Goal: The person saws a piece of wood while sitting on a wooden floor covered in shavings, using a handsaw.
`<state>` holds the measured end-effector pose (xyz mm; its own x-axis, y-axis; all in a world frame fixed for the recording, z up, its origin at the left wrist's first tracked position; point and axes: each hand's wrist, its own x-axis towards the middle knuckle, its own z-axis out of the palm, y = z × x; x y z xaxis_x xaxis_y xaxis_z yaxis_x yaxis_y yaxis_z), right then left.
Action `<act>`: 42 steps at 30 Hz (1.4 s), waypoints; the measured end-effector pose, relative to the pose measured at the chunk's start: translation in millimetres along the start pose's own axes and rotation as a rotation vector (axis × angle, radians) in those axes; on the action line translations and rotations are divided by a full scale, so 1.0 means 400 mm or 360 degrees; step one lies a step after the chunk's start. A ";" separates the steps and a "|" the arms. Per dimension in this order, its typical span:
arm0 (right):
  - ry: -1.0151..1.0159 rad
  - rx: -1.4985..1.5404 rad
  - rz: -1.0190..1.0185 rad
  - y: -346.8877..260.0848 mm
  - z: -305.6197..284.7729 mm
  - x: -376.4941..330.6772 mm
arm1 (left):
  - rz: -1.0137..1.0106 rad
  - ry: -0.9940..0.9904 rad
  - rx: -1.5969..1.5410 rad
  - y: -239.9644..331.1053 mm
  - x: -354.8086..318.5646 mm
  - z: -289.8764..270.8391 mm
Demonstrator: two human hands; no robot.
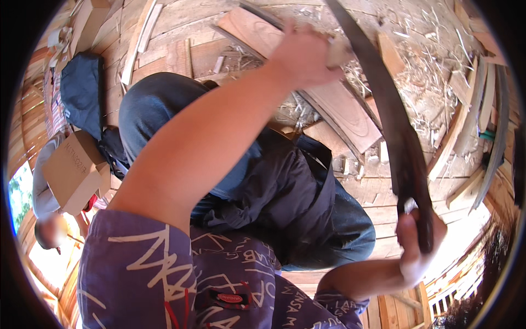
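Note:
My right hand (419, 244) is closed round the handle of a handsaw (397, 123), raised at the right. Its long dark blade reaches up to the top of the view, and teeth cannot be made out. My left hand (307, 55), a little blurred, is stretched forward with its fingers curled. A tan piece of wood (339, 55) shows between the fingers and thumb, mostly hidden. Below that hand a flat brown board (342, 112) with visible grain lies slanted on the floor. The blade passes to the right of the left hand, apart from it.
I sit on a plank floor (378, 211) strewn with wood shavings (433, 71). Loose wood strips (457, 126) lie at the right. At the left are a dark bag (82, 90) and a person holding a cardboard box (74, 170).

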<state>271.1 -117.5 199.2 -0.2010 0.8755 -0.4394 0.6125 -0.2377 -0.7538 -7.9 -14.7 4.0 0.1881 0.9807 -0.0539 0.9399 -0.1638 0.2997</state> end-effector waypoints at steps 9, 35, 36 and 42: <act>0.0118 0.0406 0.0155 0.035 0.095 0.104 | -0.0119 -0.0053 0.0059 -0.017 0.005 0.022; 0.0013 0.0432 0.0142 0.015 0.085 0.143 | 0.0029 0.0118 0.0051 -0.013 0.013 0.024; 0.0061 0.0398 0.0197 0.007 0.078 0.129 | 0.0013 0.0106 0.0046 -0.016 0.017 0.022; -0.0031 0.0075 -0.0110 0.040 -0.072 -0.209 | -0.0049 0.0025 -0.0003 0.000 -0.004 -0.005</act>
<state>319.7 -182.4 238.0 -0.2567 0.8822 -0.3948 0.5602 -0.1970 -0.8046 -8.8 -16.0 6.0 0.1547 0.9868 -0.0478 0.9445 -0.1335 0.3003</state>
